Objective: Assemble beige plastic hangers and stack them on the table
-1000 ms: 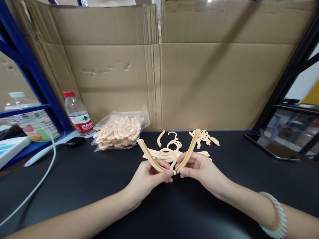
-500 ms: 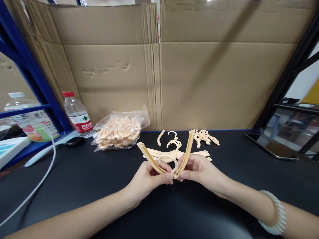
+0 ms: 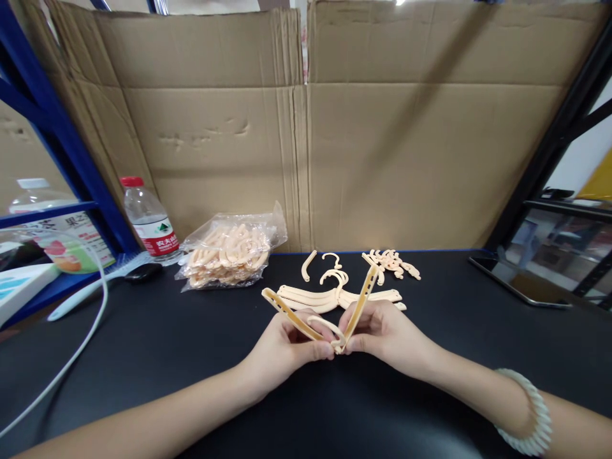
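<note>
My left hand (image 3: pixel 282 344) has its fingers pinched around the low inner end of a cream, grooved, plastic-looking hanger arm (image 3: pixel 290 313), and my right hand (image 3: pixel 389 331) likewise grasps a matching cream curved arm (image 3: pixel 359 299). The two rise in a V over the near middle of the black counter (image 3: pixel 143 331), a cream curved hook (image 3: pixel 326 323) tilting to the left between them. All three pieces meet at my fingertips; whether they are joined there, I cannot tell. The work looks part-way to me: just beyond, cream flat-lying hangers (image 3: pixel 306 298) with hooks seem already put together, though their exact number is hidden. Unjoined, as far as I can see, are a single cream curved strip (image 3: pixel 307 266) and a small cream hook (image 3: pixel 338 262) behind them, a heap of small cream parts (image 3: pixel 392 261) far right, and a clear plastic bag (image 3: pixel 229 252) full of cream pieces far left.
</note>
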{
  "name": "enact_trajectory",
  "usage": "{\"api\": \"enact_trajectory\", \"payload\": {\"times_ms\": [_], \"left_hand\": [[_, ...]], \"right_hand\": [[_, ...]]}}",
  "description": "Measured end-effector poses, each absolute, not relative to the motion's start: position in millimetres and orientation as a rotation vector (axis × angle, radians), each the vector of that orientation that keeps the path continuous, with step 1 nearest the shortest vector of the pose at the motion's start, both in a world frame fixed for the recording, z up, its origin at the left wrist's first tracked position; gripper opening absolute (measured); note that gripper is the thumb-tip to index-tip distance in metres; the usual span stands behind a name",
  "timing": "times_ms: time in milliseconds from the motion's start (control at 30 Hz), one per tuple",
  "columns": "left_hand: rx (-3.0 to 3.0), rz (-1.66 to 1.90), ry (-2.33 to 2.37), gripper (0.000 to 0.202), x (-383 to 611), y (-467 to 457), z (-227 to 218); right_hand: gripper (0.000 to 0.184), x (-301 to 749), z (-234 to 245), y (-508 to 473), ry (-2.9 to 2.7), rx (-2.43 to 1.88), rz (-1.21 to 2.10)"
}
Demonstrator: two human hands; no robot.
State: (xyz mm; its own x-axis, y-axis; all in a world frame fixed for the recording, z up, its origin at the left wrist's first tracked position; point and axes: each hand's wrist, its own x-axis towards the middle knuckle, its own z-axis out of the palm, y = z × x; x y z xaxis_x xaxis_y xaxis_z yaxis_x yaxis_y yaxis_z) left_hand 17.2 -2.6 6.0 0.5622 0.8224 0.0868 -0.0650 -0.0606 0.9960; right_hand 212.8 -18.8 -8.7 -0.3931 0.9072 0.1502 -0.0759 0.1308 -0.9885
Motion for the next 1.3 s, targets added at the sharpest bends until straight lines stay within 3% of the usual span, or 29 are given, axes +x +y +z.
{"api": "enact_trajectory", "payload": {"times_ms": [367, 900, 1133, 1300], "left_hand": [[1.370, 0.919, 0.716, 0.017, 19, -7, -2], [1.199, 1.085, 0.897, 0.031, 17, -2, -3], [1.244, 1.205, 1.047, 0.035, 9, 6, 3], [1.331, 1.384, 1.204, 0.036, 2, 16, -4]], "right_hand": [[0.009, 204, -6, -30, -1.513, -0.799, 1.280], [0.027, 226, 4, -11, -1.362, -0.846, 1.252], [0.022, 267, 22, 7, -1.826, -1.043, 1.119], [0.009, 276, 26, 4, -2.184, -1.171, 0.927]]}}
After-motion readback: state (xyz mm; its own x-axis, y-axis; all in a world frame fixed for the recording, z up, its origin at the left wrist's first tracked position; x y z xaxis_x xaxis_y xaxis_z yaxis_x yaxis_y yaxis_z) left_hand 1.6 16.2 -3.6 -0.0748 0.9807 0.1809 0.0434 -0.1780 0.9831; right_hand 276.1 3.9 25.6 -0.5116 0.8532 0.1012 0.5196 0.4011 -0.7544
